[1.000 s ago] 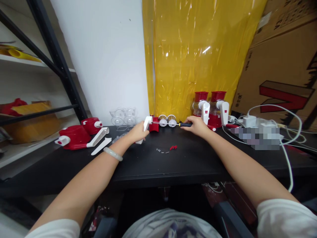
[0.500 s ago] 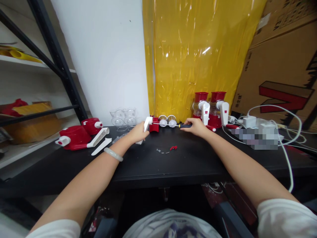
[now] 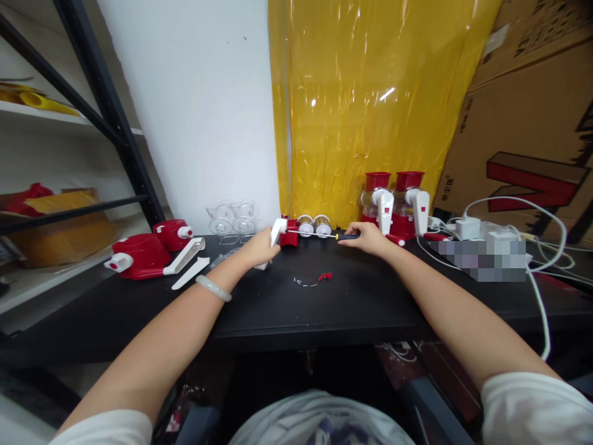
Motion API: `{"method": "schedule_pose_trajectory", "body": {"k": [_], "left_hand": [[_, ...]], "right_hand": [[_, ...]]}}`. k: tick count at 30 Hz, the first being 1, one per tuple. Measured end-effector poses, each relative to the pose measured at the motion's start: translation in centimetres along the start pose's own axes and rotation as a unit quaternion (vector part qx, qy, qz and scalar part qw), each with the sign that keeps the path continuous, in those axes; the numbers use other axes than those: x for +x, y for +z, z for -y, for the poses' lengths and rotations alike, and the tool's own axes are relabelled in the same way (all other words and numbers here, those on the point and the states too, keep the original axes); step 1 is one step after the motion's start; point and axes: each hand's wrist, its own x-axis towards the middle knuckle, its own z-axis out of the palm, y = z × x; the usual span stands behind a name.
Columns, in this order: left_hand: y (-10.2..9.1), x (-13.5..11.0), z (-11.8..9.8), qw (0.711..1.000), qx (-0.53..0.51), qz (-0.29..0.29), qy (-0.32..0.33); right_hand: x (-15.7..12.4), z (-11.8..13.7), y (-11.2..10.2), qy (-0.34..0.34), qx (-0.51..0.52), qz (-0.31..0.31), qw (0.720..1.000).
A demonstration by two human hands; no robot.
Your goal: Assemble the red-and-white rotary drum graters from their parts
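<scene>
My left hand (image 3: 260,248) is closed around a white plastic crank handle (image 3: 278,230), held up just over the black table. In my right hand (image 3: 365,237) is the dark grip of a screwdriver (image 3: 347,237), pinched between the fingers. Its long thin shaft points left, and the tip meets the white handle's round end. Behind the handle stands a red plastic part (image 3: 290,233). Two metal grater drums (image 3: 305,226) sit just to the right of it. On the table in front lie several small screws (image 3: 304,285) and a small red piece (image 3: 325,276).
Two assembled red-and-white rotary graters (image 3: 378,201) stand at the back right, near a white cable and adapters (image 3: 467,227). Red housings (image 3: 141,256), a white cover strip (image 3: 191,273) and clear plastic parts (image 3: 231,219) occupy the left. A large cardboard box (image 3: 523,136) leans at right.
Both hands keep nearly the same place, with the screwdriver still against the white handle. The whole view has shifted very slightly.
</scene>
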Motion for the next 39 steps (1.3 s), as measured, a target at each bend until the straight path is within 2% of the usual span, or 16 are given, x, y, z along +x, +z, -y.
{"method": "schedule_pose_trajectory", "body": {"k": [5,11,18,21,26,29,32,39], "left_hand": [[0.2,0.0,0.0,0.999,-0.029,0.015,-0.019],[-0.3,0.3,0.2,0.996,-0.069,0.025,-0.041],[-0.9,0.8,1.1,0.993,-0.097,-0.019,-0.068],[-0.5,0.7,0.7,0.988,-0.132,0.007,-0.082],[0.5,0.1,-0.3,0.981,-0.162,0.047,-0.096],[0.6,-0.1,-0.5,0.985,-0.145,0.064,-0.069],[0.4,-0.1,-0.6,0.986,-0.135,0.087,-0.044],[0.7,-0.3,-1.0,0.988,-0.085,0.112,-0.057]], "right_hand": [[-0.1,0.1,0.2,0.022,-0.003,0.023,0.999],[-0.3,0.3,0.1,0.04,-0.023,0.154,0.987],[-0.5,0.6,-1.0,0.049,0.024,0.166,0.985],[-0.9,2.2,-0.2,0.046,0.08,0.182,0.979],[-1.5,4.5,1.9,0.002,0.094,0.263,0.96],[-1.6,4.5,2.4,-0.023,0.07,0.276,0.958],[-1.8,4.1,2.4,-0.013,0.048,0.297,0.954],[-1.7,4.4,2.4,-0.001,0.056,0.313,0.948]]}}
